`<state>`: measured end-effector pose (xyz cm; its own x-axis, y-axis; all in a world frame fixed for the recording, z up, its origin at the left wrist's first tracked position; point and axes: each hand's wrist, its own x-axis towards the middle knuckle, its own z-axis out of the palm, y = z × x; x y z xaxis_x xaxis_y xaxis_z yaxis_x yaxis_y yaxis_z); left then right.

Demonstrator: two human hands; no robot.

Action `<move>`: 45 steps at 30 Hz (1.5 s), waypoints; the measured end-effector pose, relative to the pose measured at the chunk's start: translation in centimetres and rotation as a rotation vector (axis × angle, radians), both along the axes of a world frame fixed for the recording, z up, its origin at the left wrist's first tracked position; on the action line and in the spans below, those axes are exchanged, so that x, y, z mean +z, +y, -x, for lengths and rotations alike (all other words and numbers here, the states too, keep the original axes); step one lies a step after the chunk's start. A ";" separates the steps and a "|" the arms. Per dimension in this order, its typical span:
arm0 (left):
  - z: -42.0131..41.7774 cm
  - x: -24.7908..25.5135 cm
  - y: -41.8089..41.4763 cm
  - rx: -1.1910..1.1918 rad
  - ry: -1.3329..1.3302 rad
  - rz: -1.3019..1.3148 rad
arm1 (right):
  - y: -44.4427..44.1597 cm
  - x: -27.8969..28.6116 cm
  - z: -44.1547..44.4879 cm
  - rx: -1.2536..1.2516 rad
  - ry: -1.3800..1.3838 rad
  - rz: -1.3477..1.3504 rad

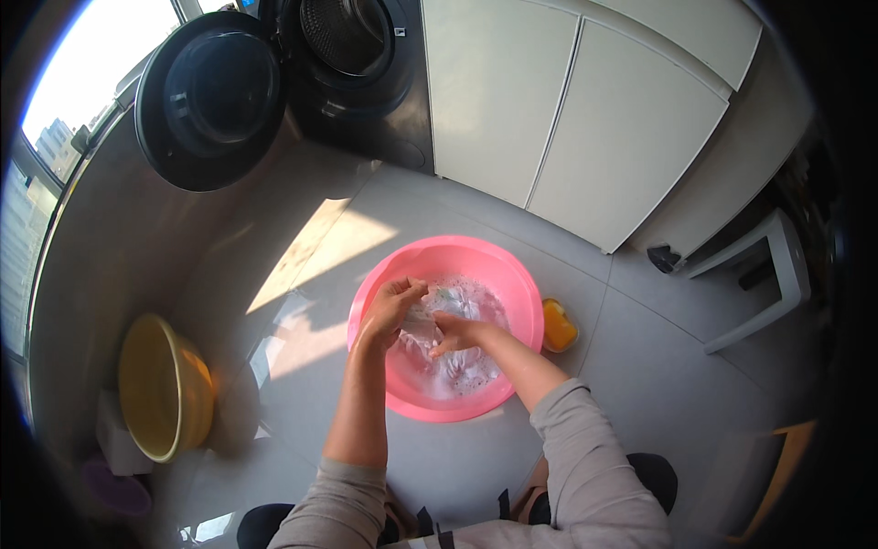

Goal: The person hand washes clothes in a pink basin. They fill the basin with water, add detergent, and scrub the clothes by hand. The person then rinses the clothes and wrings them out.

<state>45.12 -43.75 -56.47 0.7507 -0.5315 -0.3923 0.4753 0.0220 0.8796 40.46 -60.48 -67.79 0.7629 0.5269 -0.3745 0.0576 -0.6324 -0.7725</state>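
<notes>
A pink plastic basin (446, 407) stands on the floor before me. In it lies white wet cloth (463, 364) in sudsy water, with a small greenish patch near its far end. My left hand (396, 307) is over the basin's left side, fingers closed on a piece of whitish wet fabric (420, 326). My right hand (455, 333) is at the other side of this fabric, thumb and fingers around its edge. Whether the fabric joins the cloth in the water is hidden. Against the basin's right side sits a yellow-orange bar, apparently soap (561, 326), in a clear container.
A dark front-loading washing machine (363, 117) has its round door (209, 103) swung open at the far left. White cabinets (549, 103) line the far side. A yellow basin (164, 391) leans at left; a grey-white stool (789, 274) stands at right. Sunlight falls on the tiled floor (480, 453).
</notes>
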 end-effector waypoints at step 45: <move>3.8 0.8 -3.2 -0.363 -0.212 -0.290 | -5.4 7.5 3.4 -0.263 -0.408 -0.259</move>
<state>41.28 -46.94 -55.64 0.6168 -0.6644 -0.4221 0.2178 -0.3712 0.9027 37.04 -65.85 -60.30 0.9375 0.3347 0.0958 0.2507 -0.4582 -0.8528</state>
